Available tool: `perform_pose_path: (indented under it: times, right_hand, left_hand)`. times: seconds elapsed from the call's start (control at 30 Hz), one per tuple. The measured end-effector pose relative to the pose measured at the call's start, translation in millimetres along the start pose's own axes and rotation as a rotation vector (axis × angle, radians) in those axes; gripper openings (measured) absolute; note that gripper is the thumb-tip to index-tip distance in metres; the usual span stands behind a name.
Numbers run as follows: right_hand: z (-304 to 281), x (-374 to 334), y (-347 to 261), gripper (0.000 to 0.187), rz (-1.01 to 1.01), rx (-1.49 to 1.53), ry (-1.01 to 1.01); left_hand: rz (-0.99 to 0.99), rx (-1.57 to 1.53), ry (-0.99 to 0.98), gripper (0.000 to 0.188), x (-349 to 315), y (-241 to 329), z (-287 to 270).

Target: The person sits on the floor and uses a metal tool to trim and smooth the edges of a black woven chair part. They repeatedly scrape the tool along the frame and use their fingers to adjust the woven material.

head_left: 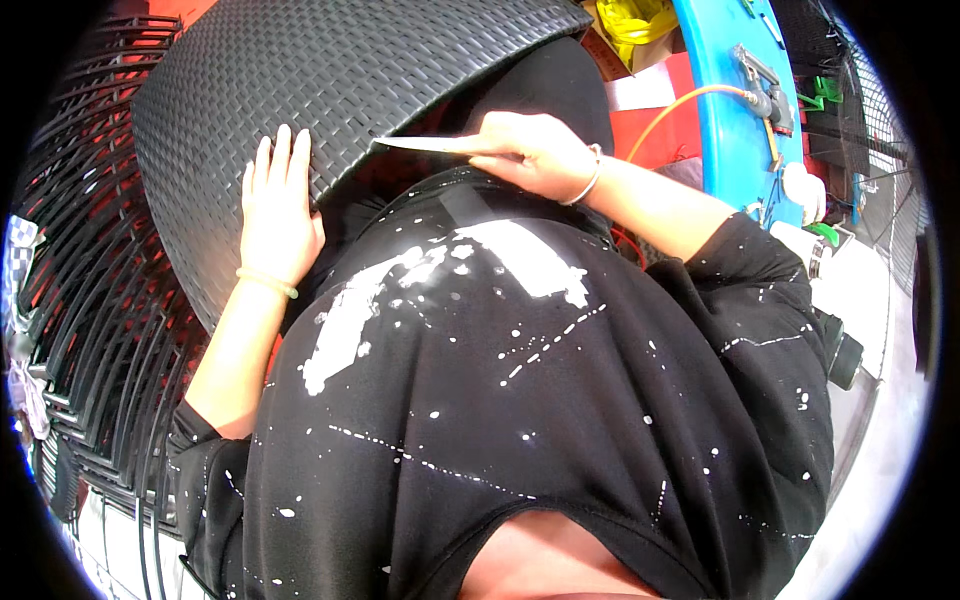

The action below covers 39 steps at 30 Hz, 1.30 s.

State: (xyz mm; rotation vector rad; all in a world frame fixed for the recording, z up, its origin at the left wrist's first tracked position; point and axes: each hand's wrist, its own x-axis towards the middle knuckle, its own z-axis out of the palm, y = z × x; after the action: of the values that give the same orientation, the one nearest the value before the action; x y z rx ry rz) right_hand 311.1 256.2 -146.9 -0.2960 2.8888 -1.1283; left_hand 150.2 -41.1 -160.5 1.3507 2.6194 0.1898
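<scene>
A large black woven rattan panel [290,75], curved like a chair seat or back, lies before me across my lap. My left hand [277,210] rests flat on its near part, fingers stretched out and pointing away from me. In my right hand [535,155] is a thin, pale, pointed knife [430,144]; its handle is hidden within my closed fingers. The blade points left, and its tip meets the panel's near edge, or lies just over it. Whether the tip goes into the weave, I cannot tell.
Stacked black curved frames [110,300] fill the left side. On the right stands a blue table [715,120] holding an air tool [770,100] with an orange hose [668,112]. A yellow plastic bag [635,25] sits at the far side, above red surfaces.
</scene>
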Motion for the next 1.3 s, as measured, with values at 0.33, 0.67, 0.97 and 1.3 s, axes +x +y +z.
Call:
perform_pose_path:
  times: [0.33, 0.67, 0.97, 1.3]
  right_hand:
    - [15, 4, -28, 0.043, -0.131, -0.245, -0.269]
    - [-2, -5, -21, 0.036, 0.066, 0.022, 0.207]
    - [-34, 12, -33, 0.032, 0.093, -0.202, -0.071]
    - [-57, 43, -51, 0.024, 0.034, -0.292, -0.233]
  left_hand:
    - [0.011, -0.004, 0.026, 0.088, 2, 0, -6]
    - [0.022, 0.005, 0.068, 0.082, 1, 2, -13]
    - [0.059, 0.032, 0.131, 0.079, 2, 2, -11]
    - [0.067, 0.034, 0.115, 0.079, 1, 4, -15]
